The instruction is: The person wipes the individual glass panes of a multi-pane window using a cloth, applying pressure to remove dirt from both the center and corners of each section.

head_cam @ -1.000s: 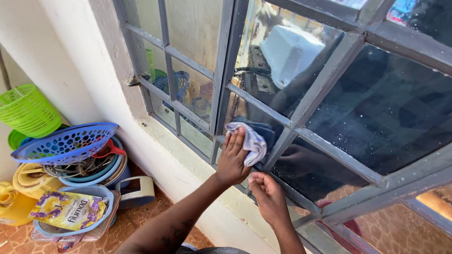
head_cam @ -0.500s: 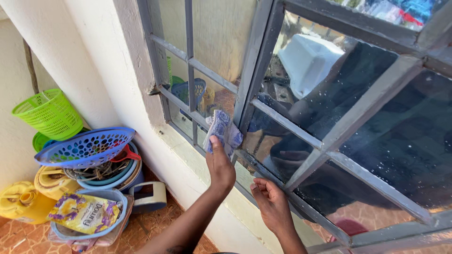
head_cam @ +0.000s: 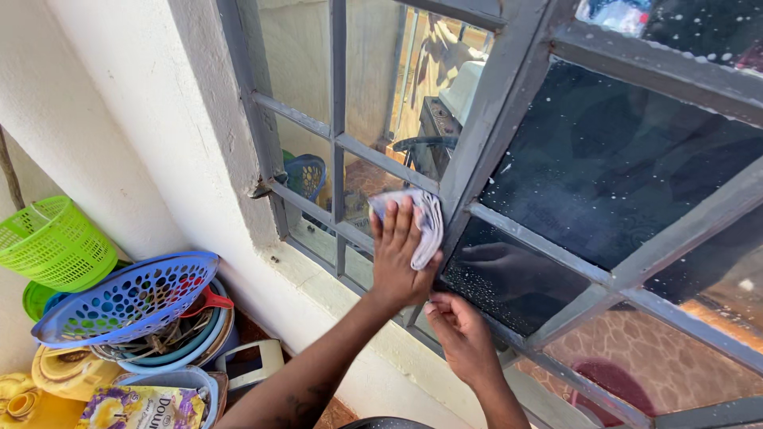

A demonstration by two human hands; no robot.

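A: The cloth [head_cam: 420,218] is pressed flat against the grey window frame [head_cam: 477,143], right where the upright bar meets a crossbar. It looks like a soft, light rag, white with a blue pattern, and I'd judge it damp, since it clings and folds over itself.

B: Who has it?

A: The left hand [head_cam: 401,258]. Its fingers are spread and laid over the cloth, pinning it to the bar with the palm rather than pinching it. Something that limp handles best bunched under the whole hand like that; gripped by a corner it would just flop.

B: And the other hand?

A: The right hand [head_cam: 461,338] sits lower, at the bottom rail of the frame. Its fingers are curled together with the tips touching the metal; it holds nothing that I can see.

B: What about the edges around there?

A: The bars are narrow and stiff, with angular corners at each joint, and the glass panes [head_cam: 604,175] between them are speckled with droplets. Glass is the fragile part, so pressure seems safer on the bars.

B: Room to move?

A: Plenty along the frame up and to the right. Down to the left, by the white wall [head_cam: 127,127], stand a blue perforated basket [head_cam: 119,298] on stacked basins and a green basket [head_cam: 52,242], well apart from both hands.
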